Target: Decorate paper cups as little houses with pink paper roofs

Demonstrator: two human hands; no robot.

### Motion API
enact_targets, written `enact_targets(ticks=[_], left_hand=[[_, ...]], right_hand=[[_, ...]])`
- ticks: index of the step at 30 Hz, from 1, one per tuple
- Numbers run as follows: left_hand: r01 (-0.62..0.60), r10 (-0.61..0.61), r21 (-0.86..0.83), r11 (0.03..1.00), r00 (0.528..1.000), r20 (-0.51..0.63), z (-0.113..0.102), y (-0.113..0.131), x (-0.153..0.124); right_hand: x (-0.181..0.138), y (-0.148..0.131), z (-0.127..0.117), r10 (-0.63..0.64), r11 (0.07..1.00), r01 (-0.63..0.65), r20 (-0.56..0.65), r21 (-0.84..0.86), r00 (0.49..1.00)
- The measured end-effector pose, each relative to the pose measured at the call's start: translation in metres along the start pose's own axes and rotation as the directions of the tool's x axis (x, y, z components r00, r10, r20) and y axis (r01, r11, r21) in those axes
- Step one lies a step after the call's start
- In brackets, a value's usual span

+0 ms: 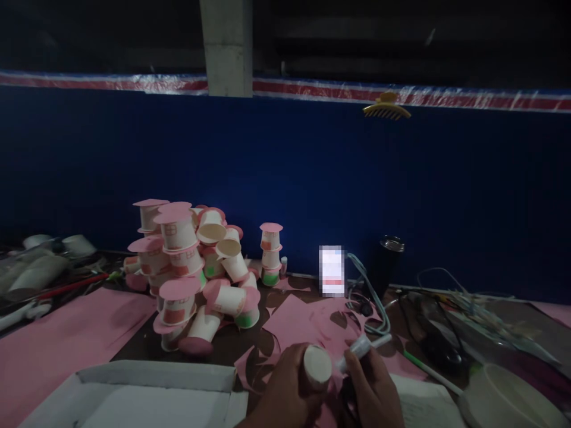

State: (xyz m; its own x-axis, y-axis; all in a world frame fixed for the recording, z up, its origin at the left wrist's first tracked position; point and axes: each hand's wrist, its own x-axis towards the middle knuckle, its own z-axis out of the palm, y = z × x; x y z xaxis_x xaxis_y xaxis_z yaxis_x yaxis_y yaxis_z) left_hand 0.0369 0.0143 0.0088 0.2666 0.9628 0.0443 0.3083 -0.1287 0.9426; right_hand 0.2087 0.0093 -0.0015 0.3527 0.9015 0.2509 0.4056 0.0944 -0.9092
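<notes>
My left hand (285, 392) grips a small white paper cup (317, 367), held on its side with its base toward me, low in the middle of the view. My right hand (373, 389) holds a white glue tube (363, 348) whose tip points at the cup. Beneath both hands lies pink paper with round holes cut out (303, 324). A heap of paper cups with pink paper lids (191, 273) is piled at the left centre. A short stack of capped cups (270, 254) stands beside it.
An open white cardboard box (134, 395) sits at the lower left. A large pink sheet (49, 345) lies left. A black flask (387, 264), cables (370, 297), a phone (332, 270) and a white bowl (504, 398) are on the right. A blue partition (401, 190) carries a yellow hair clip (386, 107).
</notes>
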Motion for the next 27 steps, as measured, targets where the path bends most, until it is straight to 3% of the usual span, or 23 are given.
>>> enact_targets(ticks=[14, 20, 24, 27], left_hand=[[-0.068, 0.068, 0.032, 0.997, 0.998, 0.006, 0.001, -0.015, 0.006], [-0.153, 0.157, 0.092, 0.984, 0.987, -0.032, 0.005, -0.035, 0.009], [-0.163, 0.165, 0.028, 0.986, 0.983, -0.076, 0.008, -0.038, 0.009], [-0.129, 0.129, -0.038, 0.991, 0.991, -0.023, 0.006, -0.029, 0.007]], right_hand=[[0.001, 0.0, 0.004, 0.002, 1.0, 0.0, 0.088, -0.027, 0.996], [0.001, 0.003, 0.002, 0.007, 1.0, -0.007, 0.021, -0.017, 1.0], [0.0, 0.004, 0.002, 0.006, 1.0, -0.005, 0.042, -0.015, 0.999], [-0.001, 0.002, 0.003, 0.017, 0.999, -0.014, 0.09, -0.03, 0.996]])
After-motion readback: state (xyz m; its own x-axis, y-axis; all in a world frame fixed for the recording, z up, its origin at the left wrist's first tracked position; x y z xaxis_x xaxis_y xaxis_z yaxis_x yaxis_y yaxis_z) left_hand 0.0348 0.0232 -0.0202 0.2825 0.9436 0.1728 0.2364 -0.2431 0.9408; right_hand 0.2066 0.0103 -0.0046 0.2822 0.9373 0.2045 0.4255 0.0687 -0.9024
